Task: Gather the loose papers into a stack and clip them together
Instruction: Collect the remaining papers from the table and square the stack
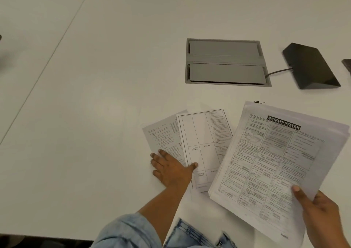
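Low in the centre of the frame the left hand (171,169) lies palm down with fingers spread, pressing two loose sheets (201,143) flat on the white bench (95,76), while at the lower right the right hand (321,213) pinches a thick, fanned stack of papers (275,164) at its near corner, thumb on top, its top page headed "BANKING SYSTEM". One small black binder clip (256,102) peeks out past the stack's far edge. In the upper right sit one grey rectangular cable hatch (226,62) with two flat lids and one dark wedge-shaped device (309,65) with a cord.
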Available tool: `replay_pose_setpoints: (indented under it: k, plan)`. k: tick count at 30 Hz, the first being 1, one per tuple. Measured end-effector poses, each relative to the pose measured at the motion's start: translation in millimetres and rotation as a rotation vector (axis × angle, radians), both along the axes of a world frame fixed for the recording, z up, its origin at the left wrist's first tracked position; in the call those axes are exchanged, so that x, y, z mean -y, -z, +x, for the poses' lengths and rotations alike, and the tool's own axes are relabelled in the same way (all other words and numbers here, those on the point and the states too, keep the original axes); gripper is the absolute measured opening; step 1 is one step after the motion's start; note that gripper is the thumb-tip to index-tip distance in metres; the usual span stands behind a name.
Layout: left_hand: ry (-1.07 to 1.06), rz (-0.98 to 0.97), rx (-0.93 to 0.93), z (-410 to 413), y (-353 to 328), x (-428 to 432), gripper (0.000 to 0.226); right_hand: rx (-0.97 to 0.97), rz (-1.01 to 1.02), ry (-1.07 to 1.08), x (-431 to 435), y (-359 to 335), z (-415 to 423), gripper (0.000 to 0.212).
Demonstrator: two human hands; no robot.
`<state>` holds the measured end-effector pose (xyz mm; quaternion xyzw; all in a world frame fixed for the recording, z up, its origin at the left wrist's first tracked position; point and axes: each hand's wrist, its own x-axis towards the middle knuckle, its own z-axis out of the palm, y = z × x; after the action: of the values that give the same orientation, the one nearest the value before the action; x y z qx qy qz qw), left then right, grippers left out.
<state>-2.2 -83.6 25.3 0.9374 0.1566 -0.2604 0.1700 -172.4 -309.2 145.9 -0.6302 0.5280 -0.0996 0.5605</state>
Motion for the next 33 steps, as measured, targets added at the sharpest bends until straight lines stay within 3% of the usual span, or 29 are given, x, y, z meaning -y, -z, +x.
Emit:
replay_pose_setpoints:
  k: [3,10,15,20,23,28,33]
  plan:
    - [0.014,0.014,0.100,6.7,-1.6,-2.6,0.136,-0.027,-0.005,-0.008,-4.0,-2.1,-0.2,0.035]
    - [-0.273,0.049,0.046,27.3,-2.6,-23.4,0.130,-0.069,-0.070,-0.011,-7.9,2.3,0.6,0.029]
    - [-0.390,-0.027,0.018,38.4,-4.6,-28.6,0.105,-0.063,-0.044,-0.036,-8.4,4.1,3.1,0.031]
    - [-0.220,0.004,0.058,41.4,-8.2,-42.3,0.055,-0.067,-0.067,-0.049,-10.6,4.2,5.7,0.031]
    - [-0.265,-0.205,0.070,37.4,-3.7,-50.5,0.038,-0.046,-0.063,-0.044,-9.6,4.7,6.0,0.031]
    - [-0.290,-0.414,0.164,32.2,-7.7,-64.5,0.054,-0.005,-0.026,-0.045,-4.6,6.9,7.5,0.030]
    - [-0.262,-0.497,0.332,40.5,-26.7,-104.1,0.043,-0.009,-0.034,-0.035,-1.3,8.5,5.2,0.009]
